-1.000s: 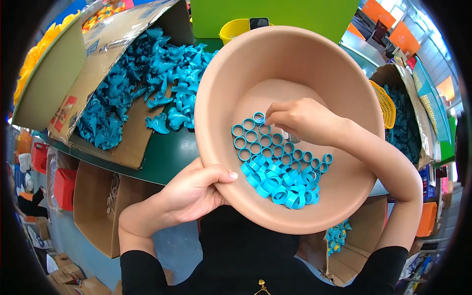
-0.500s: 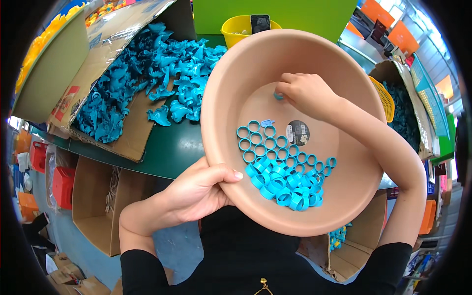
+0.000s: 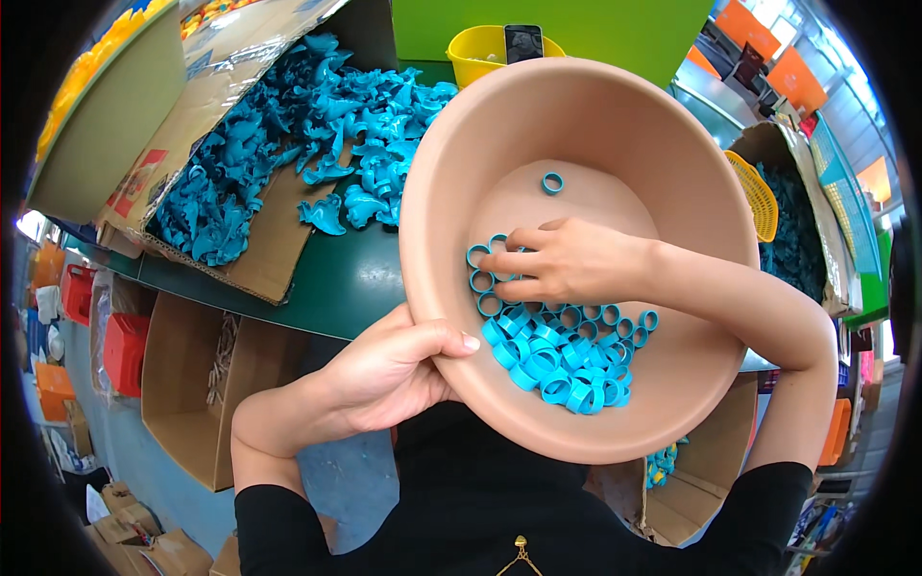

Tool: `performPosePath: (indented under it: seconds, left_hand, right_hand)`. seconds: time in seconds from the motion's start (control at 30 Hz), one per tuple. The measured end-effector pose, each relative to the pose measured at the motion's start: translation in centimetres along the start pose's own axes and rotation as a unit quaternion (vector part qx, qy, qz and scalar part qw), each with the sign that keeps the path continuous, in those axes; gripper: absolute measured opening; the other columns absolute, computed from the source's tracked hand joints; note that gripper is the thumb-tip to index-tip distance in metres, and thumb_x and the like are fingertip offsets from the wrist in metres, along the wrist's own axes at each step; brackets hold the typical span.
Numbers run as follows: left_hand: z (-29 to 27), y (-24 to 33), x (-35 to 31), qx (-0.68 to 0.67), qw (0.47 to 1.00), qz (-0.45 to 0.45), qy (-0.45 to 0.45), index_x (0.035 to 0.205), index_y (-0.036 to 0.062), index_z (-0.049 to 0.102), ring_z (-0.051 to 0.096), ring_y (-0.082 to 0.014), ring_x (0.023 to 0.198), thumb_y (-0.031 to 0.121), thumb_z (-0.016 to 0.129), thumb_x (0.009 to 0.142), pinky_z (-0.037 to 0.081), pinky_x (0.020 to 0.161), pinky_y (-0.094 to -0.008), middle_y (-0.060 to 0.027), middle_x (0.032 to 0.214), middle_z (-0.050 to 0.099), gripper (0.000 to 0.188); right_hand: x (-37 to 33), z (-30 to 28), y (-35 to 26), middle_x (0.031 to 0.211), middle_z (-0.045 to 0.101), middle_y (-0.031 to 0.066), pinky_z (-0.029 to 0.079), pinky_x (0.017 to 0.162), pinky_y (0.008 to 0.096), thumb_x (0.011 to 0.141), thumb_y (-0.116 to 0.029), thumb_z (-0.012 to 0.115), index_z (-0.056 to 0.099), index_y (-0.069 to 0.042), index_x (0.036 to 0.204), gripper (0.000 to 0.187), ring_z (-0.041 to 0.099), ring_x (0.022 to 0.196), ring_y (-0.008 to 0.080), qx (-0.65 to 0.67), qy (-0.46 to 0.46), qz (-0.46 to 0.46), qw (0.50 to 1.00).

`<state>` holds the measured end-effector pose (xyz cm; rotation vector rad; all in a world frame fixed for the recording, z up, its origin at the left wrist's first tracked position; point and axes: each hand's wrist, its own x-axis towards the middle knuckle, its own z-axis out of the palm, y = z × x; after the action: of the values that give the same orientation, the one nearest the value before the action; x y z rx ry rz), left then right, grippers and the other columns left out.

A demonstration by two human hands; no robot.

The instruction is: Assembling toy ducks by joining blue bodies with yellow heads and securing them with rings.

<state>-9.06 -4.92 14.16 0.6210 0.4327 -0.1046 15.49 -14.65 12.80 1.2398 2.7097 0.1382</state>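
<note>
A large tan plastic basin [image 3: 706, 240] is tilted toward me, its lower left rim held by my left hand [image 3: 389, 370], thumb over the inside and fingers beneath. Inside lie many short turquoise rings [image 3: 567, 360], heaped at the bottom, with others standing in rows on end beside the heap. One ring [image 3: 551, 191] stands apart, higher on the basin floor. My right hand [image 3: 576, 264] reaches over the rows from the right, fingers spread and touching or just above the upper left rings. It hides several rings and the dark round label.
A cardboard box [image 3: 274, 230] spills blue moulded pieces [image 3: 226, 182] onto the green table [image 3: 355, 278] at left. Behind the basin stand a yellow tub [image 3: 471, 58] and a phone [image 3: 523, 43]. A yellow basket [image 3: 754, 197] sits right; an open carton [image 3: 182, 427] is below left.
My right hand has let go of a ring on the upper basin floor and moved down left onto the rows. My left hand keeps its hold on the rim.
</note>
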Motion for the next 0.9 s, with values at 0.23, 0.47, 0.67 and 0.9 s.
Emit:
performPosePath:
  seconds: [0.23,0.47,0.67,0.9]
  left_hand:
    - [-0.6,-0.2,-0.1,0.000,1.000,0.000,-0.002,0.137,-0.0017,0.032,0.062,-0.0287,0.110,-0.001,0.051,0.093,0.056,0.094,-0.0485,-0.0162,0.118,0.054,0.048]
    - [-0.7,-0.2,-0.1,-0.001,1.000,0.000,-0.001,0.137,-0.0017,0.032,0.062,-0.0288,0.110,-0.002,0.051,0.093,0.056,0.095,-0.0487,-0.0166,0.119,0.054,0.048]
    - [-0.6,-0.1,-0.1,-0.003,1.000,-0.001,-0.007,0.138,-0.0013,0.031,0.061,-0.0295,0.113,-0.002,0.051,0.092,0.055,0.097,-0.0497,-0.0171,0.121,0.053,0.050]
    - [-0.7,-0.2,0.0,-0.002,1.000,-0.006,-0.004,0.138,-0.0018,0.031,0.061,-0.0296,0.114,-0.002,0.051,0.092,0.055,0.097,-0.0493,-0.0174,0.122,0.053,0.050]
  right_hand:
    - [0.5,1.4,0.1,0.135,0.047,0.0059,0.059,0.084,0.0365,0.083,-0.011,0.062,0.054,-0.018,0.123,0.041,0.055,0.116,0.0257,0.041,0.016,-0.007,0.999]
    - [0.7,1.7,0.2,0.127,0.049,0.0042,0.059,0.084,0.0356,0.083,-0.014,0.061,0.054,-0.021,0.121,0.039,0.055,0.115,0.0266,0.013,0.028,-0.039,0.999]
    - [0.6,1.9,0.5,0.125,0.050,0.0037,0.060,0.077,0.0338,0.082,-0.014,0.062,0.055,-0.021,0.119,0.038,0.056,0.112,0.0263,-0.012,0.033,-0.059,0.998]
    - [0.6,2.1,0.4,0.123,0.051,0.0025,0.062,0.068,0.0323,0.083,-0.014,0.061,0.055,-0.020,0.119,0.037,0.056,0.108,0.0249,-0.026,0.030,-0.075,0.996]
